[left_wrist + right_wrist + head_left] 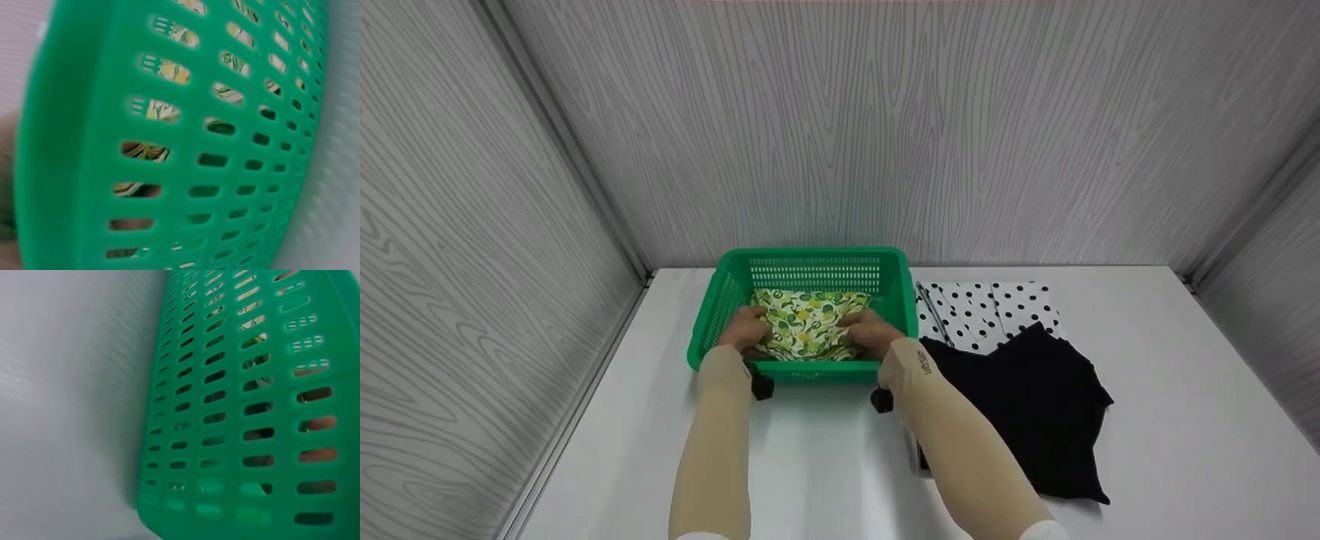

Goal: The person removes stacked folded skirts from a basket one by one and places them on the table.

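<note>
A folded cloth (pixel 810 319) with a yellow, green and white fruit-like print lies inside a green plastic basket (pixel 817 253). At the cloth's left side, my left hand (pixel 745 328) reaches over the basket's front rim and grips the edge. The right hand (pixel 871 333) holds the opposite side, its fingers bent over the fabric. Slotted basket wall (pixel 101 135) fills most of the left wrist view, with bits of print showing through. In the right wrist view, the wall (pixel 230 439) hides most of the hand; parts of the fingers show through the slots.
Right of the basket lies a white cloth with black dots (pixel 979 311). A black garment (pixel 1035 412) overlaps its front edge, beside my right forearm. The white table (pixel 1177 420) meets grey wood-grain panels (pixel 840 135) at the back and sides.
</note>
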`<act>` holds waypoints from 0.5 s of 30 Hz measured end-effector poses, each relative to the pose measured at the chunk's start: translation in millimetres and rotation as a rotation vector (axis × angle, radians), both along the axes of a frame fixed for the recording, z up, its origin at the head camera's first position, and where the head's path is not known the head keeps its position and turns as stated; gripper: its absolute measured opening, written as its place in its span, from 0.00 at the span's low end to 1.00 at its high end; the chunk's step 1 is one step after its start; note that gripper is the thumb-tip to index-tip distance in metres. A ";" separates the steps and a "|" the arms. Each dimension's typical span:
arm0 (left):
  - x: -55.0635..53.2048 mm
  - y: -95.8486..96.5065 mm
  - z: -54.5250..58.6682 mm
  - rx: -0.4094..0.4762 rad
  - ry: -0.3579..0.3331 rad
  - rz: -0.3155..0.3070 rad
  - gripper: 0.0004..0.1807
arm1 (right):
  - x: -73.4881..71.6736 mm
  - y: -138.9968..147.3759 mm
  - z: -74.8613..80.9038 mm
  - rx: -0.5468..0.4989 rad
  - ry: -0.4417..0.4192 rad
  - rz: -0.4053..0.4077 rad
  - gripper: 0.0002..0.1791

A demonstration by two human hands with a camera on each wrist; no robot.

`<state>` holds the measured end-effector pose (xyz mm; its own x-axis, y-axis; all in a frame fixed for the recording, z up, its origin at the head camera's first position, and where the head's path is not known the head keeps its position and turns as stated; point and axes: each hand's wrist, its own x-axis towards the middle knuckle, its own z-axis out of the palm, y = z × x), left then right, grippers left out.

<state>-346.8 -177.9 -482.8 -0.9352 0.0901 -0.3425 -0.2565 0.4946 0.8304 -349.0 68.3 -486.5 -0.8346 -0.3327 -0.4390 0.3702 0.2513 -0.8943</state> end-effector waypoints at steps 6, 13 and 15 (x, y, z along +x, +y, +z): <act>4.5 1.3 12.1 0.034 0.065 0.019 0.43 | 6.5 8.0 10.8 -0.034 0.116 0.037 0.37; 15.1 7.6 26.3 0.113 0.147 0.059 0.41 | 10.9 26.6 21.1 -0.053 0.237 0.061 0.38; 18.1 9.9 29.5 0.119 0.161 0.070 0.41 | 12.3 31.6 25.3 -0.073 0.245 0.061 0.38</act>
